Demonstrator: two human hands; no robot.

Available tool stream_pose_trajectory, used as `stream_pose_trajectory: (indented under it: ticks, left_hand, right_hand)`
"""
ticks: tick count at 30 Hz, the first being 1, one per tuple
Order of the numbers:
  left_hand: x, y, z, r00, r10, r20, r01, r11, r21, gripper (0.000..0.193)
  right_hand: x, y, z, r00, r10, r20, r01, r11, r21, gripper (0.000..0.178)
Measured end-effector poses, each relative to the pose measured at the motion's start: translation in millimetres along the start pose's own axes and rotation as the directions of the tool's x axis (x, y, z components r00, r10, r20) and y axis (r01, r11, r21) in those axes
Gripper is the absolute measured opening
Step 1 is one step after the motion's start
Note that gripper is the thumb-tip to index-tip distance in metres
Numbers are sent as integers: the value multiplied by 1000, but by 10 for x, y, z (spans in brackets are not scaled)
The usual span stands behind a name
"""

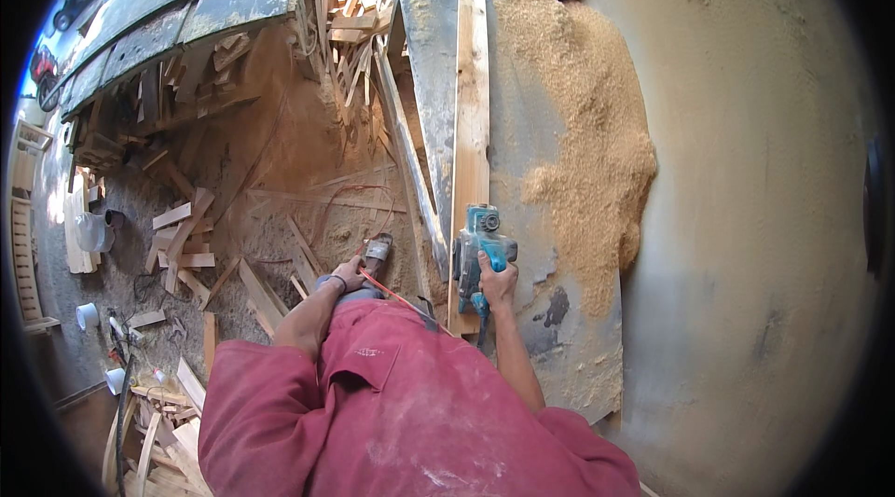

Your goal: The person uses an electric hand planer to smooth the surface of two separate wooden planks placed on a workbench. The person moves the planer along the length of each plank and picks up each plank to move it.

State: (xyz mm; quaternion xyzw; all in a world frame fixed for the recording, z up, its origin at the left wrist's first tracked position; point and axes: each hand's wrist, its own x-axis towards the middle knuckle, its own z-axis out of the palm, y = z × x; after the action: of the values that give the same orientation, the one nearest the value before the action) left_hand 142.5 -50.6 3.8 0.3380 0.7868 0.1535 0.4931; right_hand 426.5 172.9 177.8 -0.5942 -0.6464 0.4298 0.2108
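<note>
My right hand [498,283] is wrapped round the handle of a teal electric planer [484,241]. The planer rests on the near part of a long pale wooden board [473,105], which lies lengthwise on a worn grey bench top [527,138]. Down by my leg, above my shoe, my left hand [351,274] is closed on an orange cord [401,298]. That cord runs from the hand toward the near end of the board. The undersides of the left fingers are hidden.
A large heap of wood shavings [597,152] covers the bench's right side. Offcuts [186,241] and thin strips [359,59] litter the floor to the left and far end. A plank-topped table [219,7] stands at far left. White rolls [87,316] lie at left.
</note>
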Motion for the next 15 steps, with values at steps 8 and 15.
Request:
stream_pose_trajectory:
  ticks: [8, 15]
  left_hand:
    - [-873, -160, 730, 993, 67, -94, -69, 997, -19, 48]
    - [-1313, -648, 1301, 985, 17, -169, -19, 1000, -6, 45]
  right_hand:
    - [-1260, 239, -472, 990, 111, 86, -121, 985, 121, 51]
    - [-1960, 656, -468, 1000, -8, 21, 5, 989, 149, 49]
